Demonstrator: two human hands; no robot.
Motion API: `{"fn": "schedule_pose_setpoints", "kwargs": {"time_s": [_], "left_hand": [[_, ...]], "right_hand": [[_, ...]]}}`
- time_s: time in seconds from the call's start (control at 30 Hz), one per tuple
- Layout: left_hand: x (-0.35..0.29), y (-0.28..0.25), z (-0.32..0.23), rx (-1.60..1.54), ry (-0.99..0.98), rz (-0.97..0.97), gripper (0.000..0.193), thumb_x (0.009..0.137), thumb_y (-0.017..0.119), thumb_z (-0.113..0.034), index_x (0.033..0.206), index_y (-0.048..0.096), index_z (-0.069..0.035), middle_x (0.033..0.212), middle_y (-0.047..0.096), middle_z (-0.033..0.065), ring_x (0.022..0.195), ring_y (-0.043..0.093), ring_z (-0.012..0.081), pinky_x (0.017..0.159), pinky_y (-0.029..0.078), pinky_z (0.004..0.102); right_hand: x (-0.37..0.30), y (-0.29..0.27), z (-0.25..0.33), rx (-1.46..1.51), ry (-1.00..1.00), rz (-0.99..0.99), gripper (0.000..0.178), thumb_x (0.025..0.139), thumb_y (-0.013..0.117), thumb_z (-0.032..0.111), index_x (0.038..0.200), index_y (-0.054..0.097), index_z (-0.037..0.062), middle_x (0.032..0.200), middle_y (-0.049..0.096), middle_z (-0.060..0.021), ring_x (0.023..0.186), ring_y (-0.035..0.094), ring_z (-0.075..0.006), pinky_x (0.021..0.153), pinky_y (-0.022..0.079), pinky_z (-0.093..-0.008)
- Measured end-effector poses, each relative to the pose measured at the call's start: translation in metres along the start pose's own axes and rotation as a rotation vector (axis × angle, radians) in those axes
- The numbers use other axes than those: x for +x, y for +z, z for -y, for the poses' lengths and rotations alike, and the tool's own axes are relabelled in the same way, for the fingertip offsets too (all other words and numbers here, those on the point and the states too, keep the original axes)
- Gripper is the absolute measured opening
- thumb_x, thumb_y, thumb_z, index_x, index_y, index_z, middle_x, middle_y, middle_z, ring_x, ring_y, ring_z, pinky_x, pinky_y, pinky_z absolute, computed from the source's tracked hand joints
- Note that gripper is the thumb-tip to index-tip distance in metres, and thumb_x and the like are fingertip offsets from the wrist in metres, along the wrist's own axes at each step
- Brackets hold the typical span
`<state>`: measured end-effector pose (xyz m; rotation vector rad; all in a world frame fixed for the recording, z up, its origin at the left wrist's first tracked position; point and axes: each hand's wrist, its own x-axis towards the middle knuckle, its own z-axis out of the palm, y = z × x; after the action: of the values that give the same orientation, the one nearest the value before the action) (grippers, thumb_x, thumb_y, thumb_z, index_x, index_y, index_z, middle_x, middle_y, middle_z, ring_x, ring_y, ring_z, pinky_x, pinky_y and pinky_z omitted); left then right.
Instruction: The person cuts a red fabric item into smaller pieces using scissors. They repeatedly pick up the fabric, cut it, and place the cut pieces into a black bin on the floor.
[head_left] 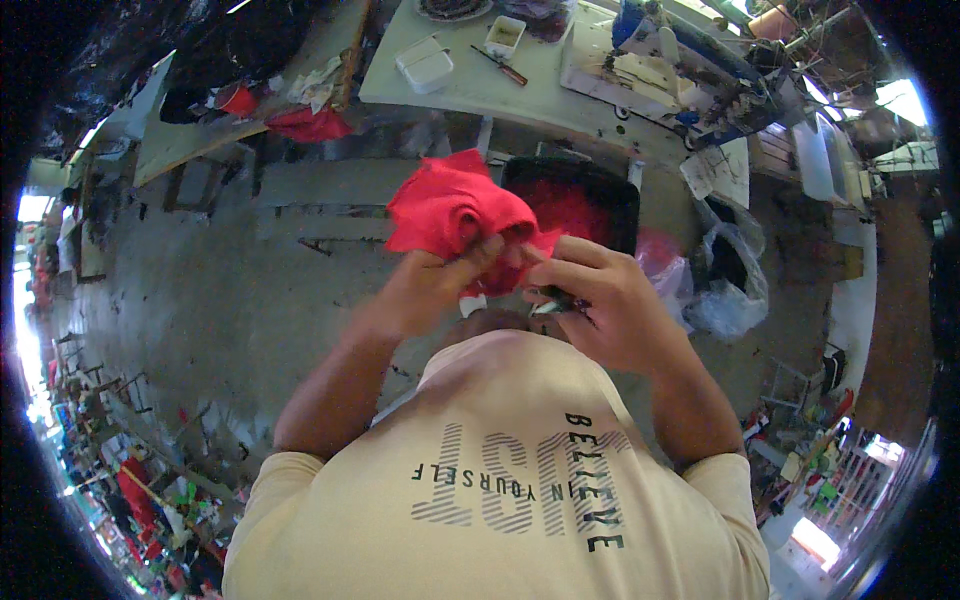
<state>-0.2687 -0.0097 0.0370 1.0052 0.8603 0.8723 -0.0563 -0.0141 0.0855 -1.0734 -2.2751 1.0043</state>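
Observation:
A bunched piece of red cloth (450, 205), maybe a garment, is held up in front of my chest. My left hand (425, 290) is closed on its lower left side, the thumb lying over the fabric. At the cloth's right edge, the thumb and index finger of my right hand (605, 295) come together on the fabric. A small dark tool with a shiny metal part (562, 298) is tucked in the curled fingers of that hand; its exact kind is hard to make out. Just beyond stands a black bin (628, 205) with more red cloth inside.
Ahead is a pale table (450, 95) with an open white foam box (425, 65), a small tub (505, 37), a screwdriver-like tool (512, 73) and a sewing machine (670, 60). Plastic bags (735, 300) lie right of the bin. Red cloth (308, 123) hangs at another table's edge, left.

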Motion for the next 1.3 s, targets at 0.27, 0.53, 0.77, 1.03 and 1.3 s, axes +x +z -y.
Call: {"fn": "schedule_pose_setpoints", "kwargs": {"time_s": [0.27, 0.53, 0.77, 1.03, 1.3], "left_hand": [[0.007, 0.009, -0.001, 0.065, -0.454, 0.191, 0.029, 0.098, 0.054, -0.025, 0.123, 0.054, -0.009, 0.100, 0.065, 0.0014, 0.085, 0.059, 0.0086, 0.073, 0.050, 0.0265], [0.016, 0.016, -0.011, -0.121, -0.318, 0.102, 0.027, 0.098, 0.052, -0.026, 0.116, 0.055, -0.006, 0.090, 0.065, 0.0054, 0.082, 0.063, 0.0179, 0.076, 0.054, 0.0336], [0.038, -0.033, -0.002, -0.635, 0.050, 0.143, 0.034, 0.101, 0.043, -0.034, 0.095, 0.054, -0.002, 0.092, 0.066, 0.0134, 0.093, 0.065, 0.0246, 0.096, 0.047, 0.0449], [0.033, -0.010, -0.033, -0.379, 0.117, 0.062, 0.029, 0.102, 0.042, -0.028, 0.091, 0.052, -0.004, 0.081, 0.065, 0.0132, 0.088, 0.065, 0.0275, 0.095, 0.048, 0.0454], [0.033, 0.011, -0.031, -0.324, 0.065, 0.075, 0.028, 0.103, 0.041, -0.027, 0.093, 0.052, -0.003, 0.079, 0.066, 0.0127, 0.085, 0.067, 0.0260, 0.088, 0.051, 0.0422]], "right_hand": [[-0.009, 0.006, -0.014, -0.039, 0.060, -0.061, 0.022, 0.069, 0.070, 0.001, 0.091, 0.064, 0.0016, 0.080, 0.061, -0.0124, 0.072, 0.063, -0.0320, 0.065, 0.051, -0.0372], [-0.019, -0.016, -0.006, 0.191, 0.213, -0.042, 0.020, 0.078, 0.074, 0.015, 0.090, 0.066, -0.0001, 0.074, 0.066, -0.0134, 0.064, 0.065, -0.0219, 0.060, 0.051, -0.0318], [-0.043, -0.049, -0.001, 0.203, 0.289, -0.234, 0.013, 0.082, 0.070, 0.010, 0.089, 0.067, -0.0003, 0.072, 0.066, -0.0078, 0.061, 0.060, -0.0125, 0.057, 0.047, -0.0266], [-0.050, -0.057, -0.005, 0.073, 0.301, -0.309, 0.010, 0.083, 0.069, 0.008, 0.089, 0.068, 0.0002, 0.074, 0.067, -0.0055, 0.062, 0.058, -0.0075, 0.056, 0.046, -0.0224], [-0.030, -0.060, 0.006, -0.034, 0.040, -0.139, 0.023, 0.075, 0.067, 0.001, 0.098, 0.069, 0.0042, 0.081, 0.066, -0.0097, 0.069, 0.065, -0.0226, 0.063, 0.051, -0.0326]]}}
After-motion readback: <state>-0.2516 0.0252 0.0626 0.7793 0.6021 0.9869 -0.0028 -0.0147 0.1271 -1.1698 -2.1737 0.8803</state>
